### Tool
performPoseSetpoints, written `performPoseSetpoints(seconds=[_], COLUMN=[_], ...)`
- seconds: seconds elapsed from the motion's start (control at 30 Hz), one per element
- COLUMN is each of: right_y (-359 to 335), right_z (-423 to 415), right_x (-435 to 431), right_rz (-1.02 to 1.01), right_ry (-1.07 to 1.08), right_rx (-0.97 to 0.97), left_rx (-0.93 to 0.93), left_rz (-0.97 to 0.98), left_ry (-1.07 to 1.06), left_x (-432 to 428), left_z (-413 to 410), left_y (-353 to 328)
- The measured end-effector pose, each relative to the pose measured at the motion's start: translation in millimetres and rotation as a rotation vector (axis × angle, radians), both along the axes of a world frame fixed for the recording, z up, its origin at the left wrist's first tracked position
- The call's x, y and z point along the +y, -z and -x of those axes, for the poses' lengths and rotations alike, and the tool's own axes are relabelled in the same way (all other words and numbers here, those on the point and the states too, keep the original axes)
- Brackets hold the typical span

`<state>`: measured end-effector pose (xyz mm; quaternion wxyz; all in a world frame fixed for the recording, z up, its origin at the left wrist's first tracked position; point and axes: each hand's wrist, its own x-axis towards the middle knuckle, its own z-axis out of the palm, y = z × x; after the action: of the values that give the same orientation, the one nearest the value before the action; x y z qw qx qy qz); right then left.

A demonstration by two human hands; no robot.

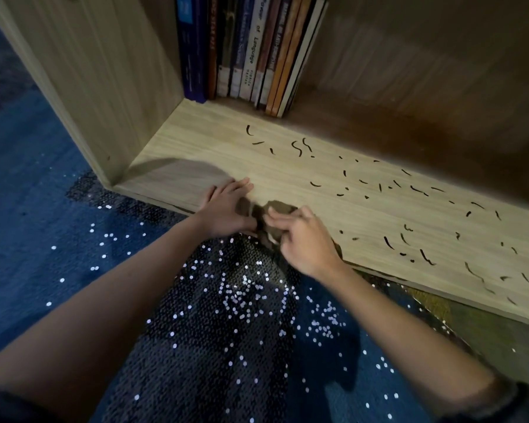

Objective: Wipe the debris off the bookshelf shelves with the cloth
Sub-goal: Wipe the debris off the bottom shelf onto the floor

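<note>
Single head-worn wide-angle view. Camera above and in front of bookshelf's bottom shelf (pixel 214 154), near its left end, facing forward and down into compartment. Close range: forearms (pixel 135 285) enter from lower frame edge and reach shelf's front lip at mid-frame. Book row (pixel 251 50) at shelf's back, top centre; side panel (pixel 98 87) at shelf's left end; blue carpet (pixel 28 178) left of shelf. Shelf's front edge crosses frame diagonally.

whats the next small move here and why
Probably slide the cloth, bunched in the right hand at the shelf front edge, rightward into the debris: the dark strands lie mostly to the right of the cloth, not yet wiped.
</note>
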<state>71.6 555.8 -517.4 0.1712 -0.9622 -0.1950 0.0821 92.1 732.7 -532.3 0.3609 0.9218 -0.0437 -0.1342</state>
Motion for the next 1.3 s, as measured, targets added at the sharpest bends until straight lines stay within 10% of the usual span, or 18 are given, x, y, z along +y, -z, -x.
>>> performPoseSetpoints(seconds=[0.1,0.37,0.7,1.3], right_y=[2,10,23,27], right_z=[-39,-43,-197,-131], right_x=[-6,37,100,73], right_rz=[-0.027,0.041,0.083,-0.031], right_ry=[0.202,-0.056,0.152,-0.157], right_rx=[0.06,-0.104,-0.182,-0.328], left_rx=[-0.022,-0.034,0.051,0.124], left_rz=[0.281,-0.205,-0.076,-0.074], left_ry=[-0.139,-0.246,-0.238,-0.188], left_x=[8,53,64,64], left_z=[-2,-61,-90,-92], left_y=[-5,-10,-2,0])
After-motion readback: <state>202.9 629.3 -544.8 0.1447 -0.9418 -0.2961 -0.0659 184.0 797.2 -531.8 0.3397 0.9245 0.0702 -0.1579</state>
